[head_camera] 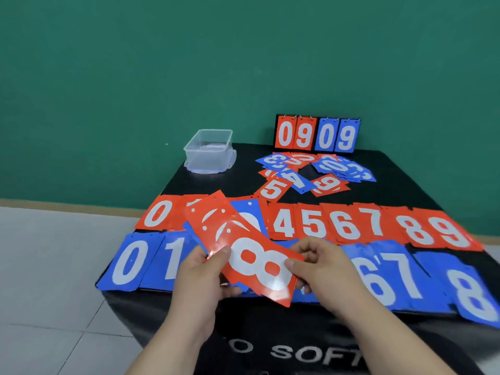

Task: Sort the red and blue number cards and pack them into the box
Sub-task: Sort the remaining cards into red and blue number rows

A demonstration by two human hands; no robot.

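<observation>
Left hand (200, 269): clamped on the left end of a fan of cards (213, 220), thumb on top.
Right hand (322, 263): pinched the right end of the red 8 card (259, 269), thumb on its face.
Hands: apart, joined only by the cards I held over the table's (216, 185) near edge.
Card axis: the red 8 card lay sideways, its long side running left to right.
Blue row (132, 261): along the near edge, under my hands.
Red row (313, 223): just behind it, long sides running near to far.
Red 8 pile (416, 232): right of my hands and beyond them. My right hand was nearer, and I judged the card needed a quarter turn.
Loose heap (311, 171): unsorted, farther back, right of centre.
Box (209, 151): far left corner, well apart from my hands. I could not tell its contents.
</observation>
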